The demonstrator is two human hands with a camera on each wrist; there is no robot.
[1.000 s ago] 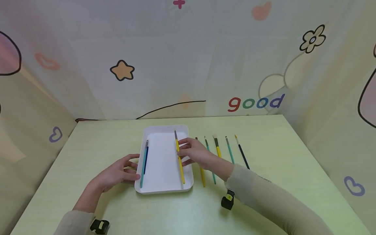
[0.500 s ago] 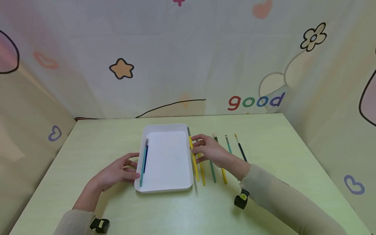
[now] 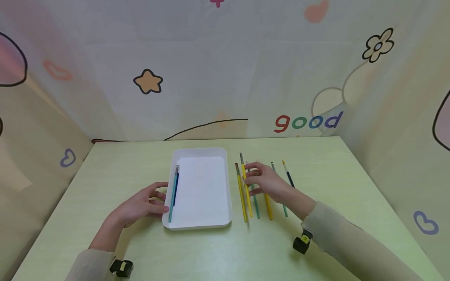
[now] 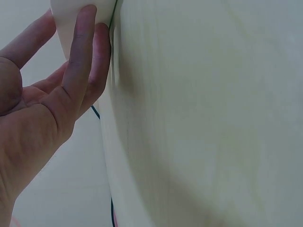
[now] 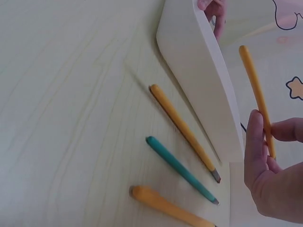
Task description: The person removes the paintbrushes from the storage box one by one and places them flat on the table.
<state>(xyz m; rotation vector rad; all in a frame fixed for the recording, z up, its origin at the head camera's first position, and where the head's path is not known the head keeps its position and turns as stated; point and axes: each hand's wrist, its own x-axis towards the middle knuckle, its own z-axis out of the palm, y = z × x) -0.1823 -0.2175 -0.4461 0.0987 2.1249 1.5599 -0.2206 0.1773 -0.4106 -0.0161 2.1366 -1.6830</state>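
Note:
My right hand point(image 3: 268, 182) pinches a yellow-handled paintbrush point(image 3: 247, 195) between thumb and fingers, raised over the table with its bristle end pointing away. In the right wrist view the brush handle point(image 5: 255, 82) sticks out past the fingertips. Fingers of my left hand point(image 3: 142, 205) touch the left side of a white tray point(image 3: 204, 191), loosely bent rather than clenched. A teal paintbrush point(image 3: 172, 201) and a dark blue paintbrush point(image 3: 176, 187) lie side by side along the tray's left inner edge. Under and beside my right hand are more brushes, partly covered by it.
On the table right of the tray lie a yellow paintbrush point(image 3: 241, 197), a teal one point(image 3: 256, 205), a thick yellow one point(image 3: 268, 208), another teal one point(image 3: 285, 211) and a black one point(image 3: 289, 178). A printed cloth point(image 3: 197, 78) hangs behind the table.
My right hand has carried the yellow paintbrush from over the tray's right part rightward, past its rim, to above the row of brushes. The left hand stays at the tray.

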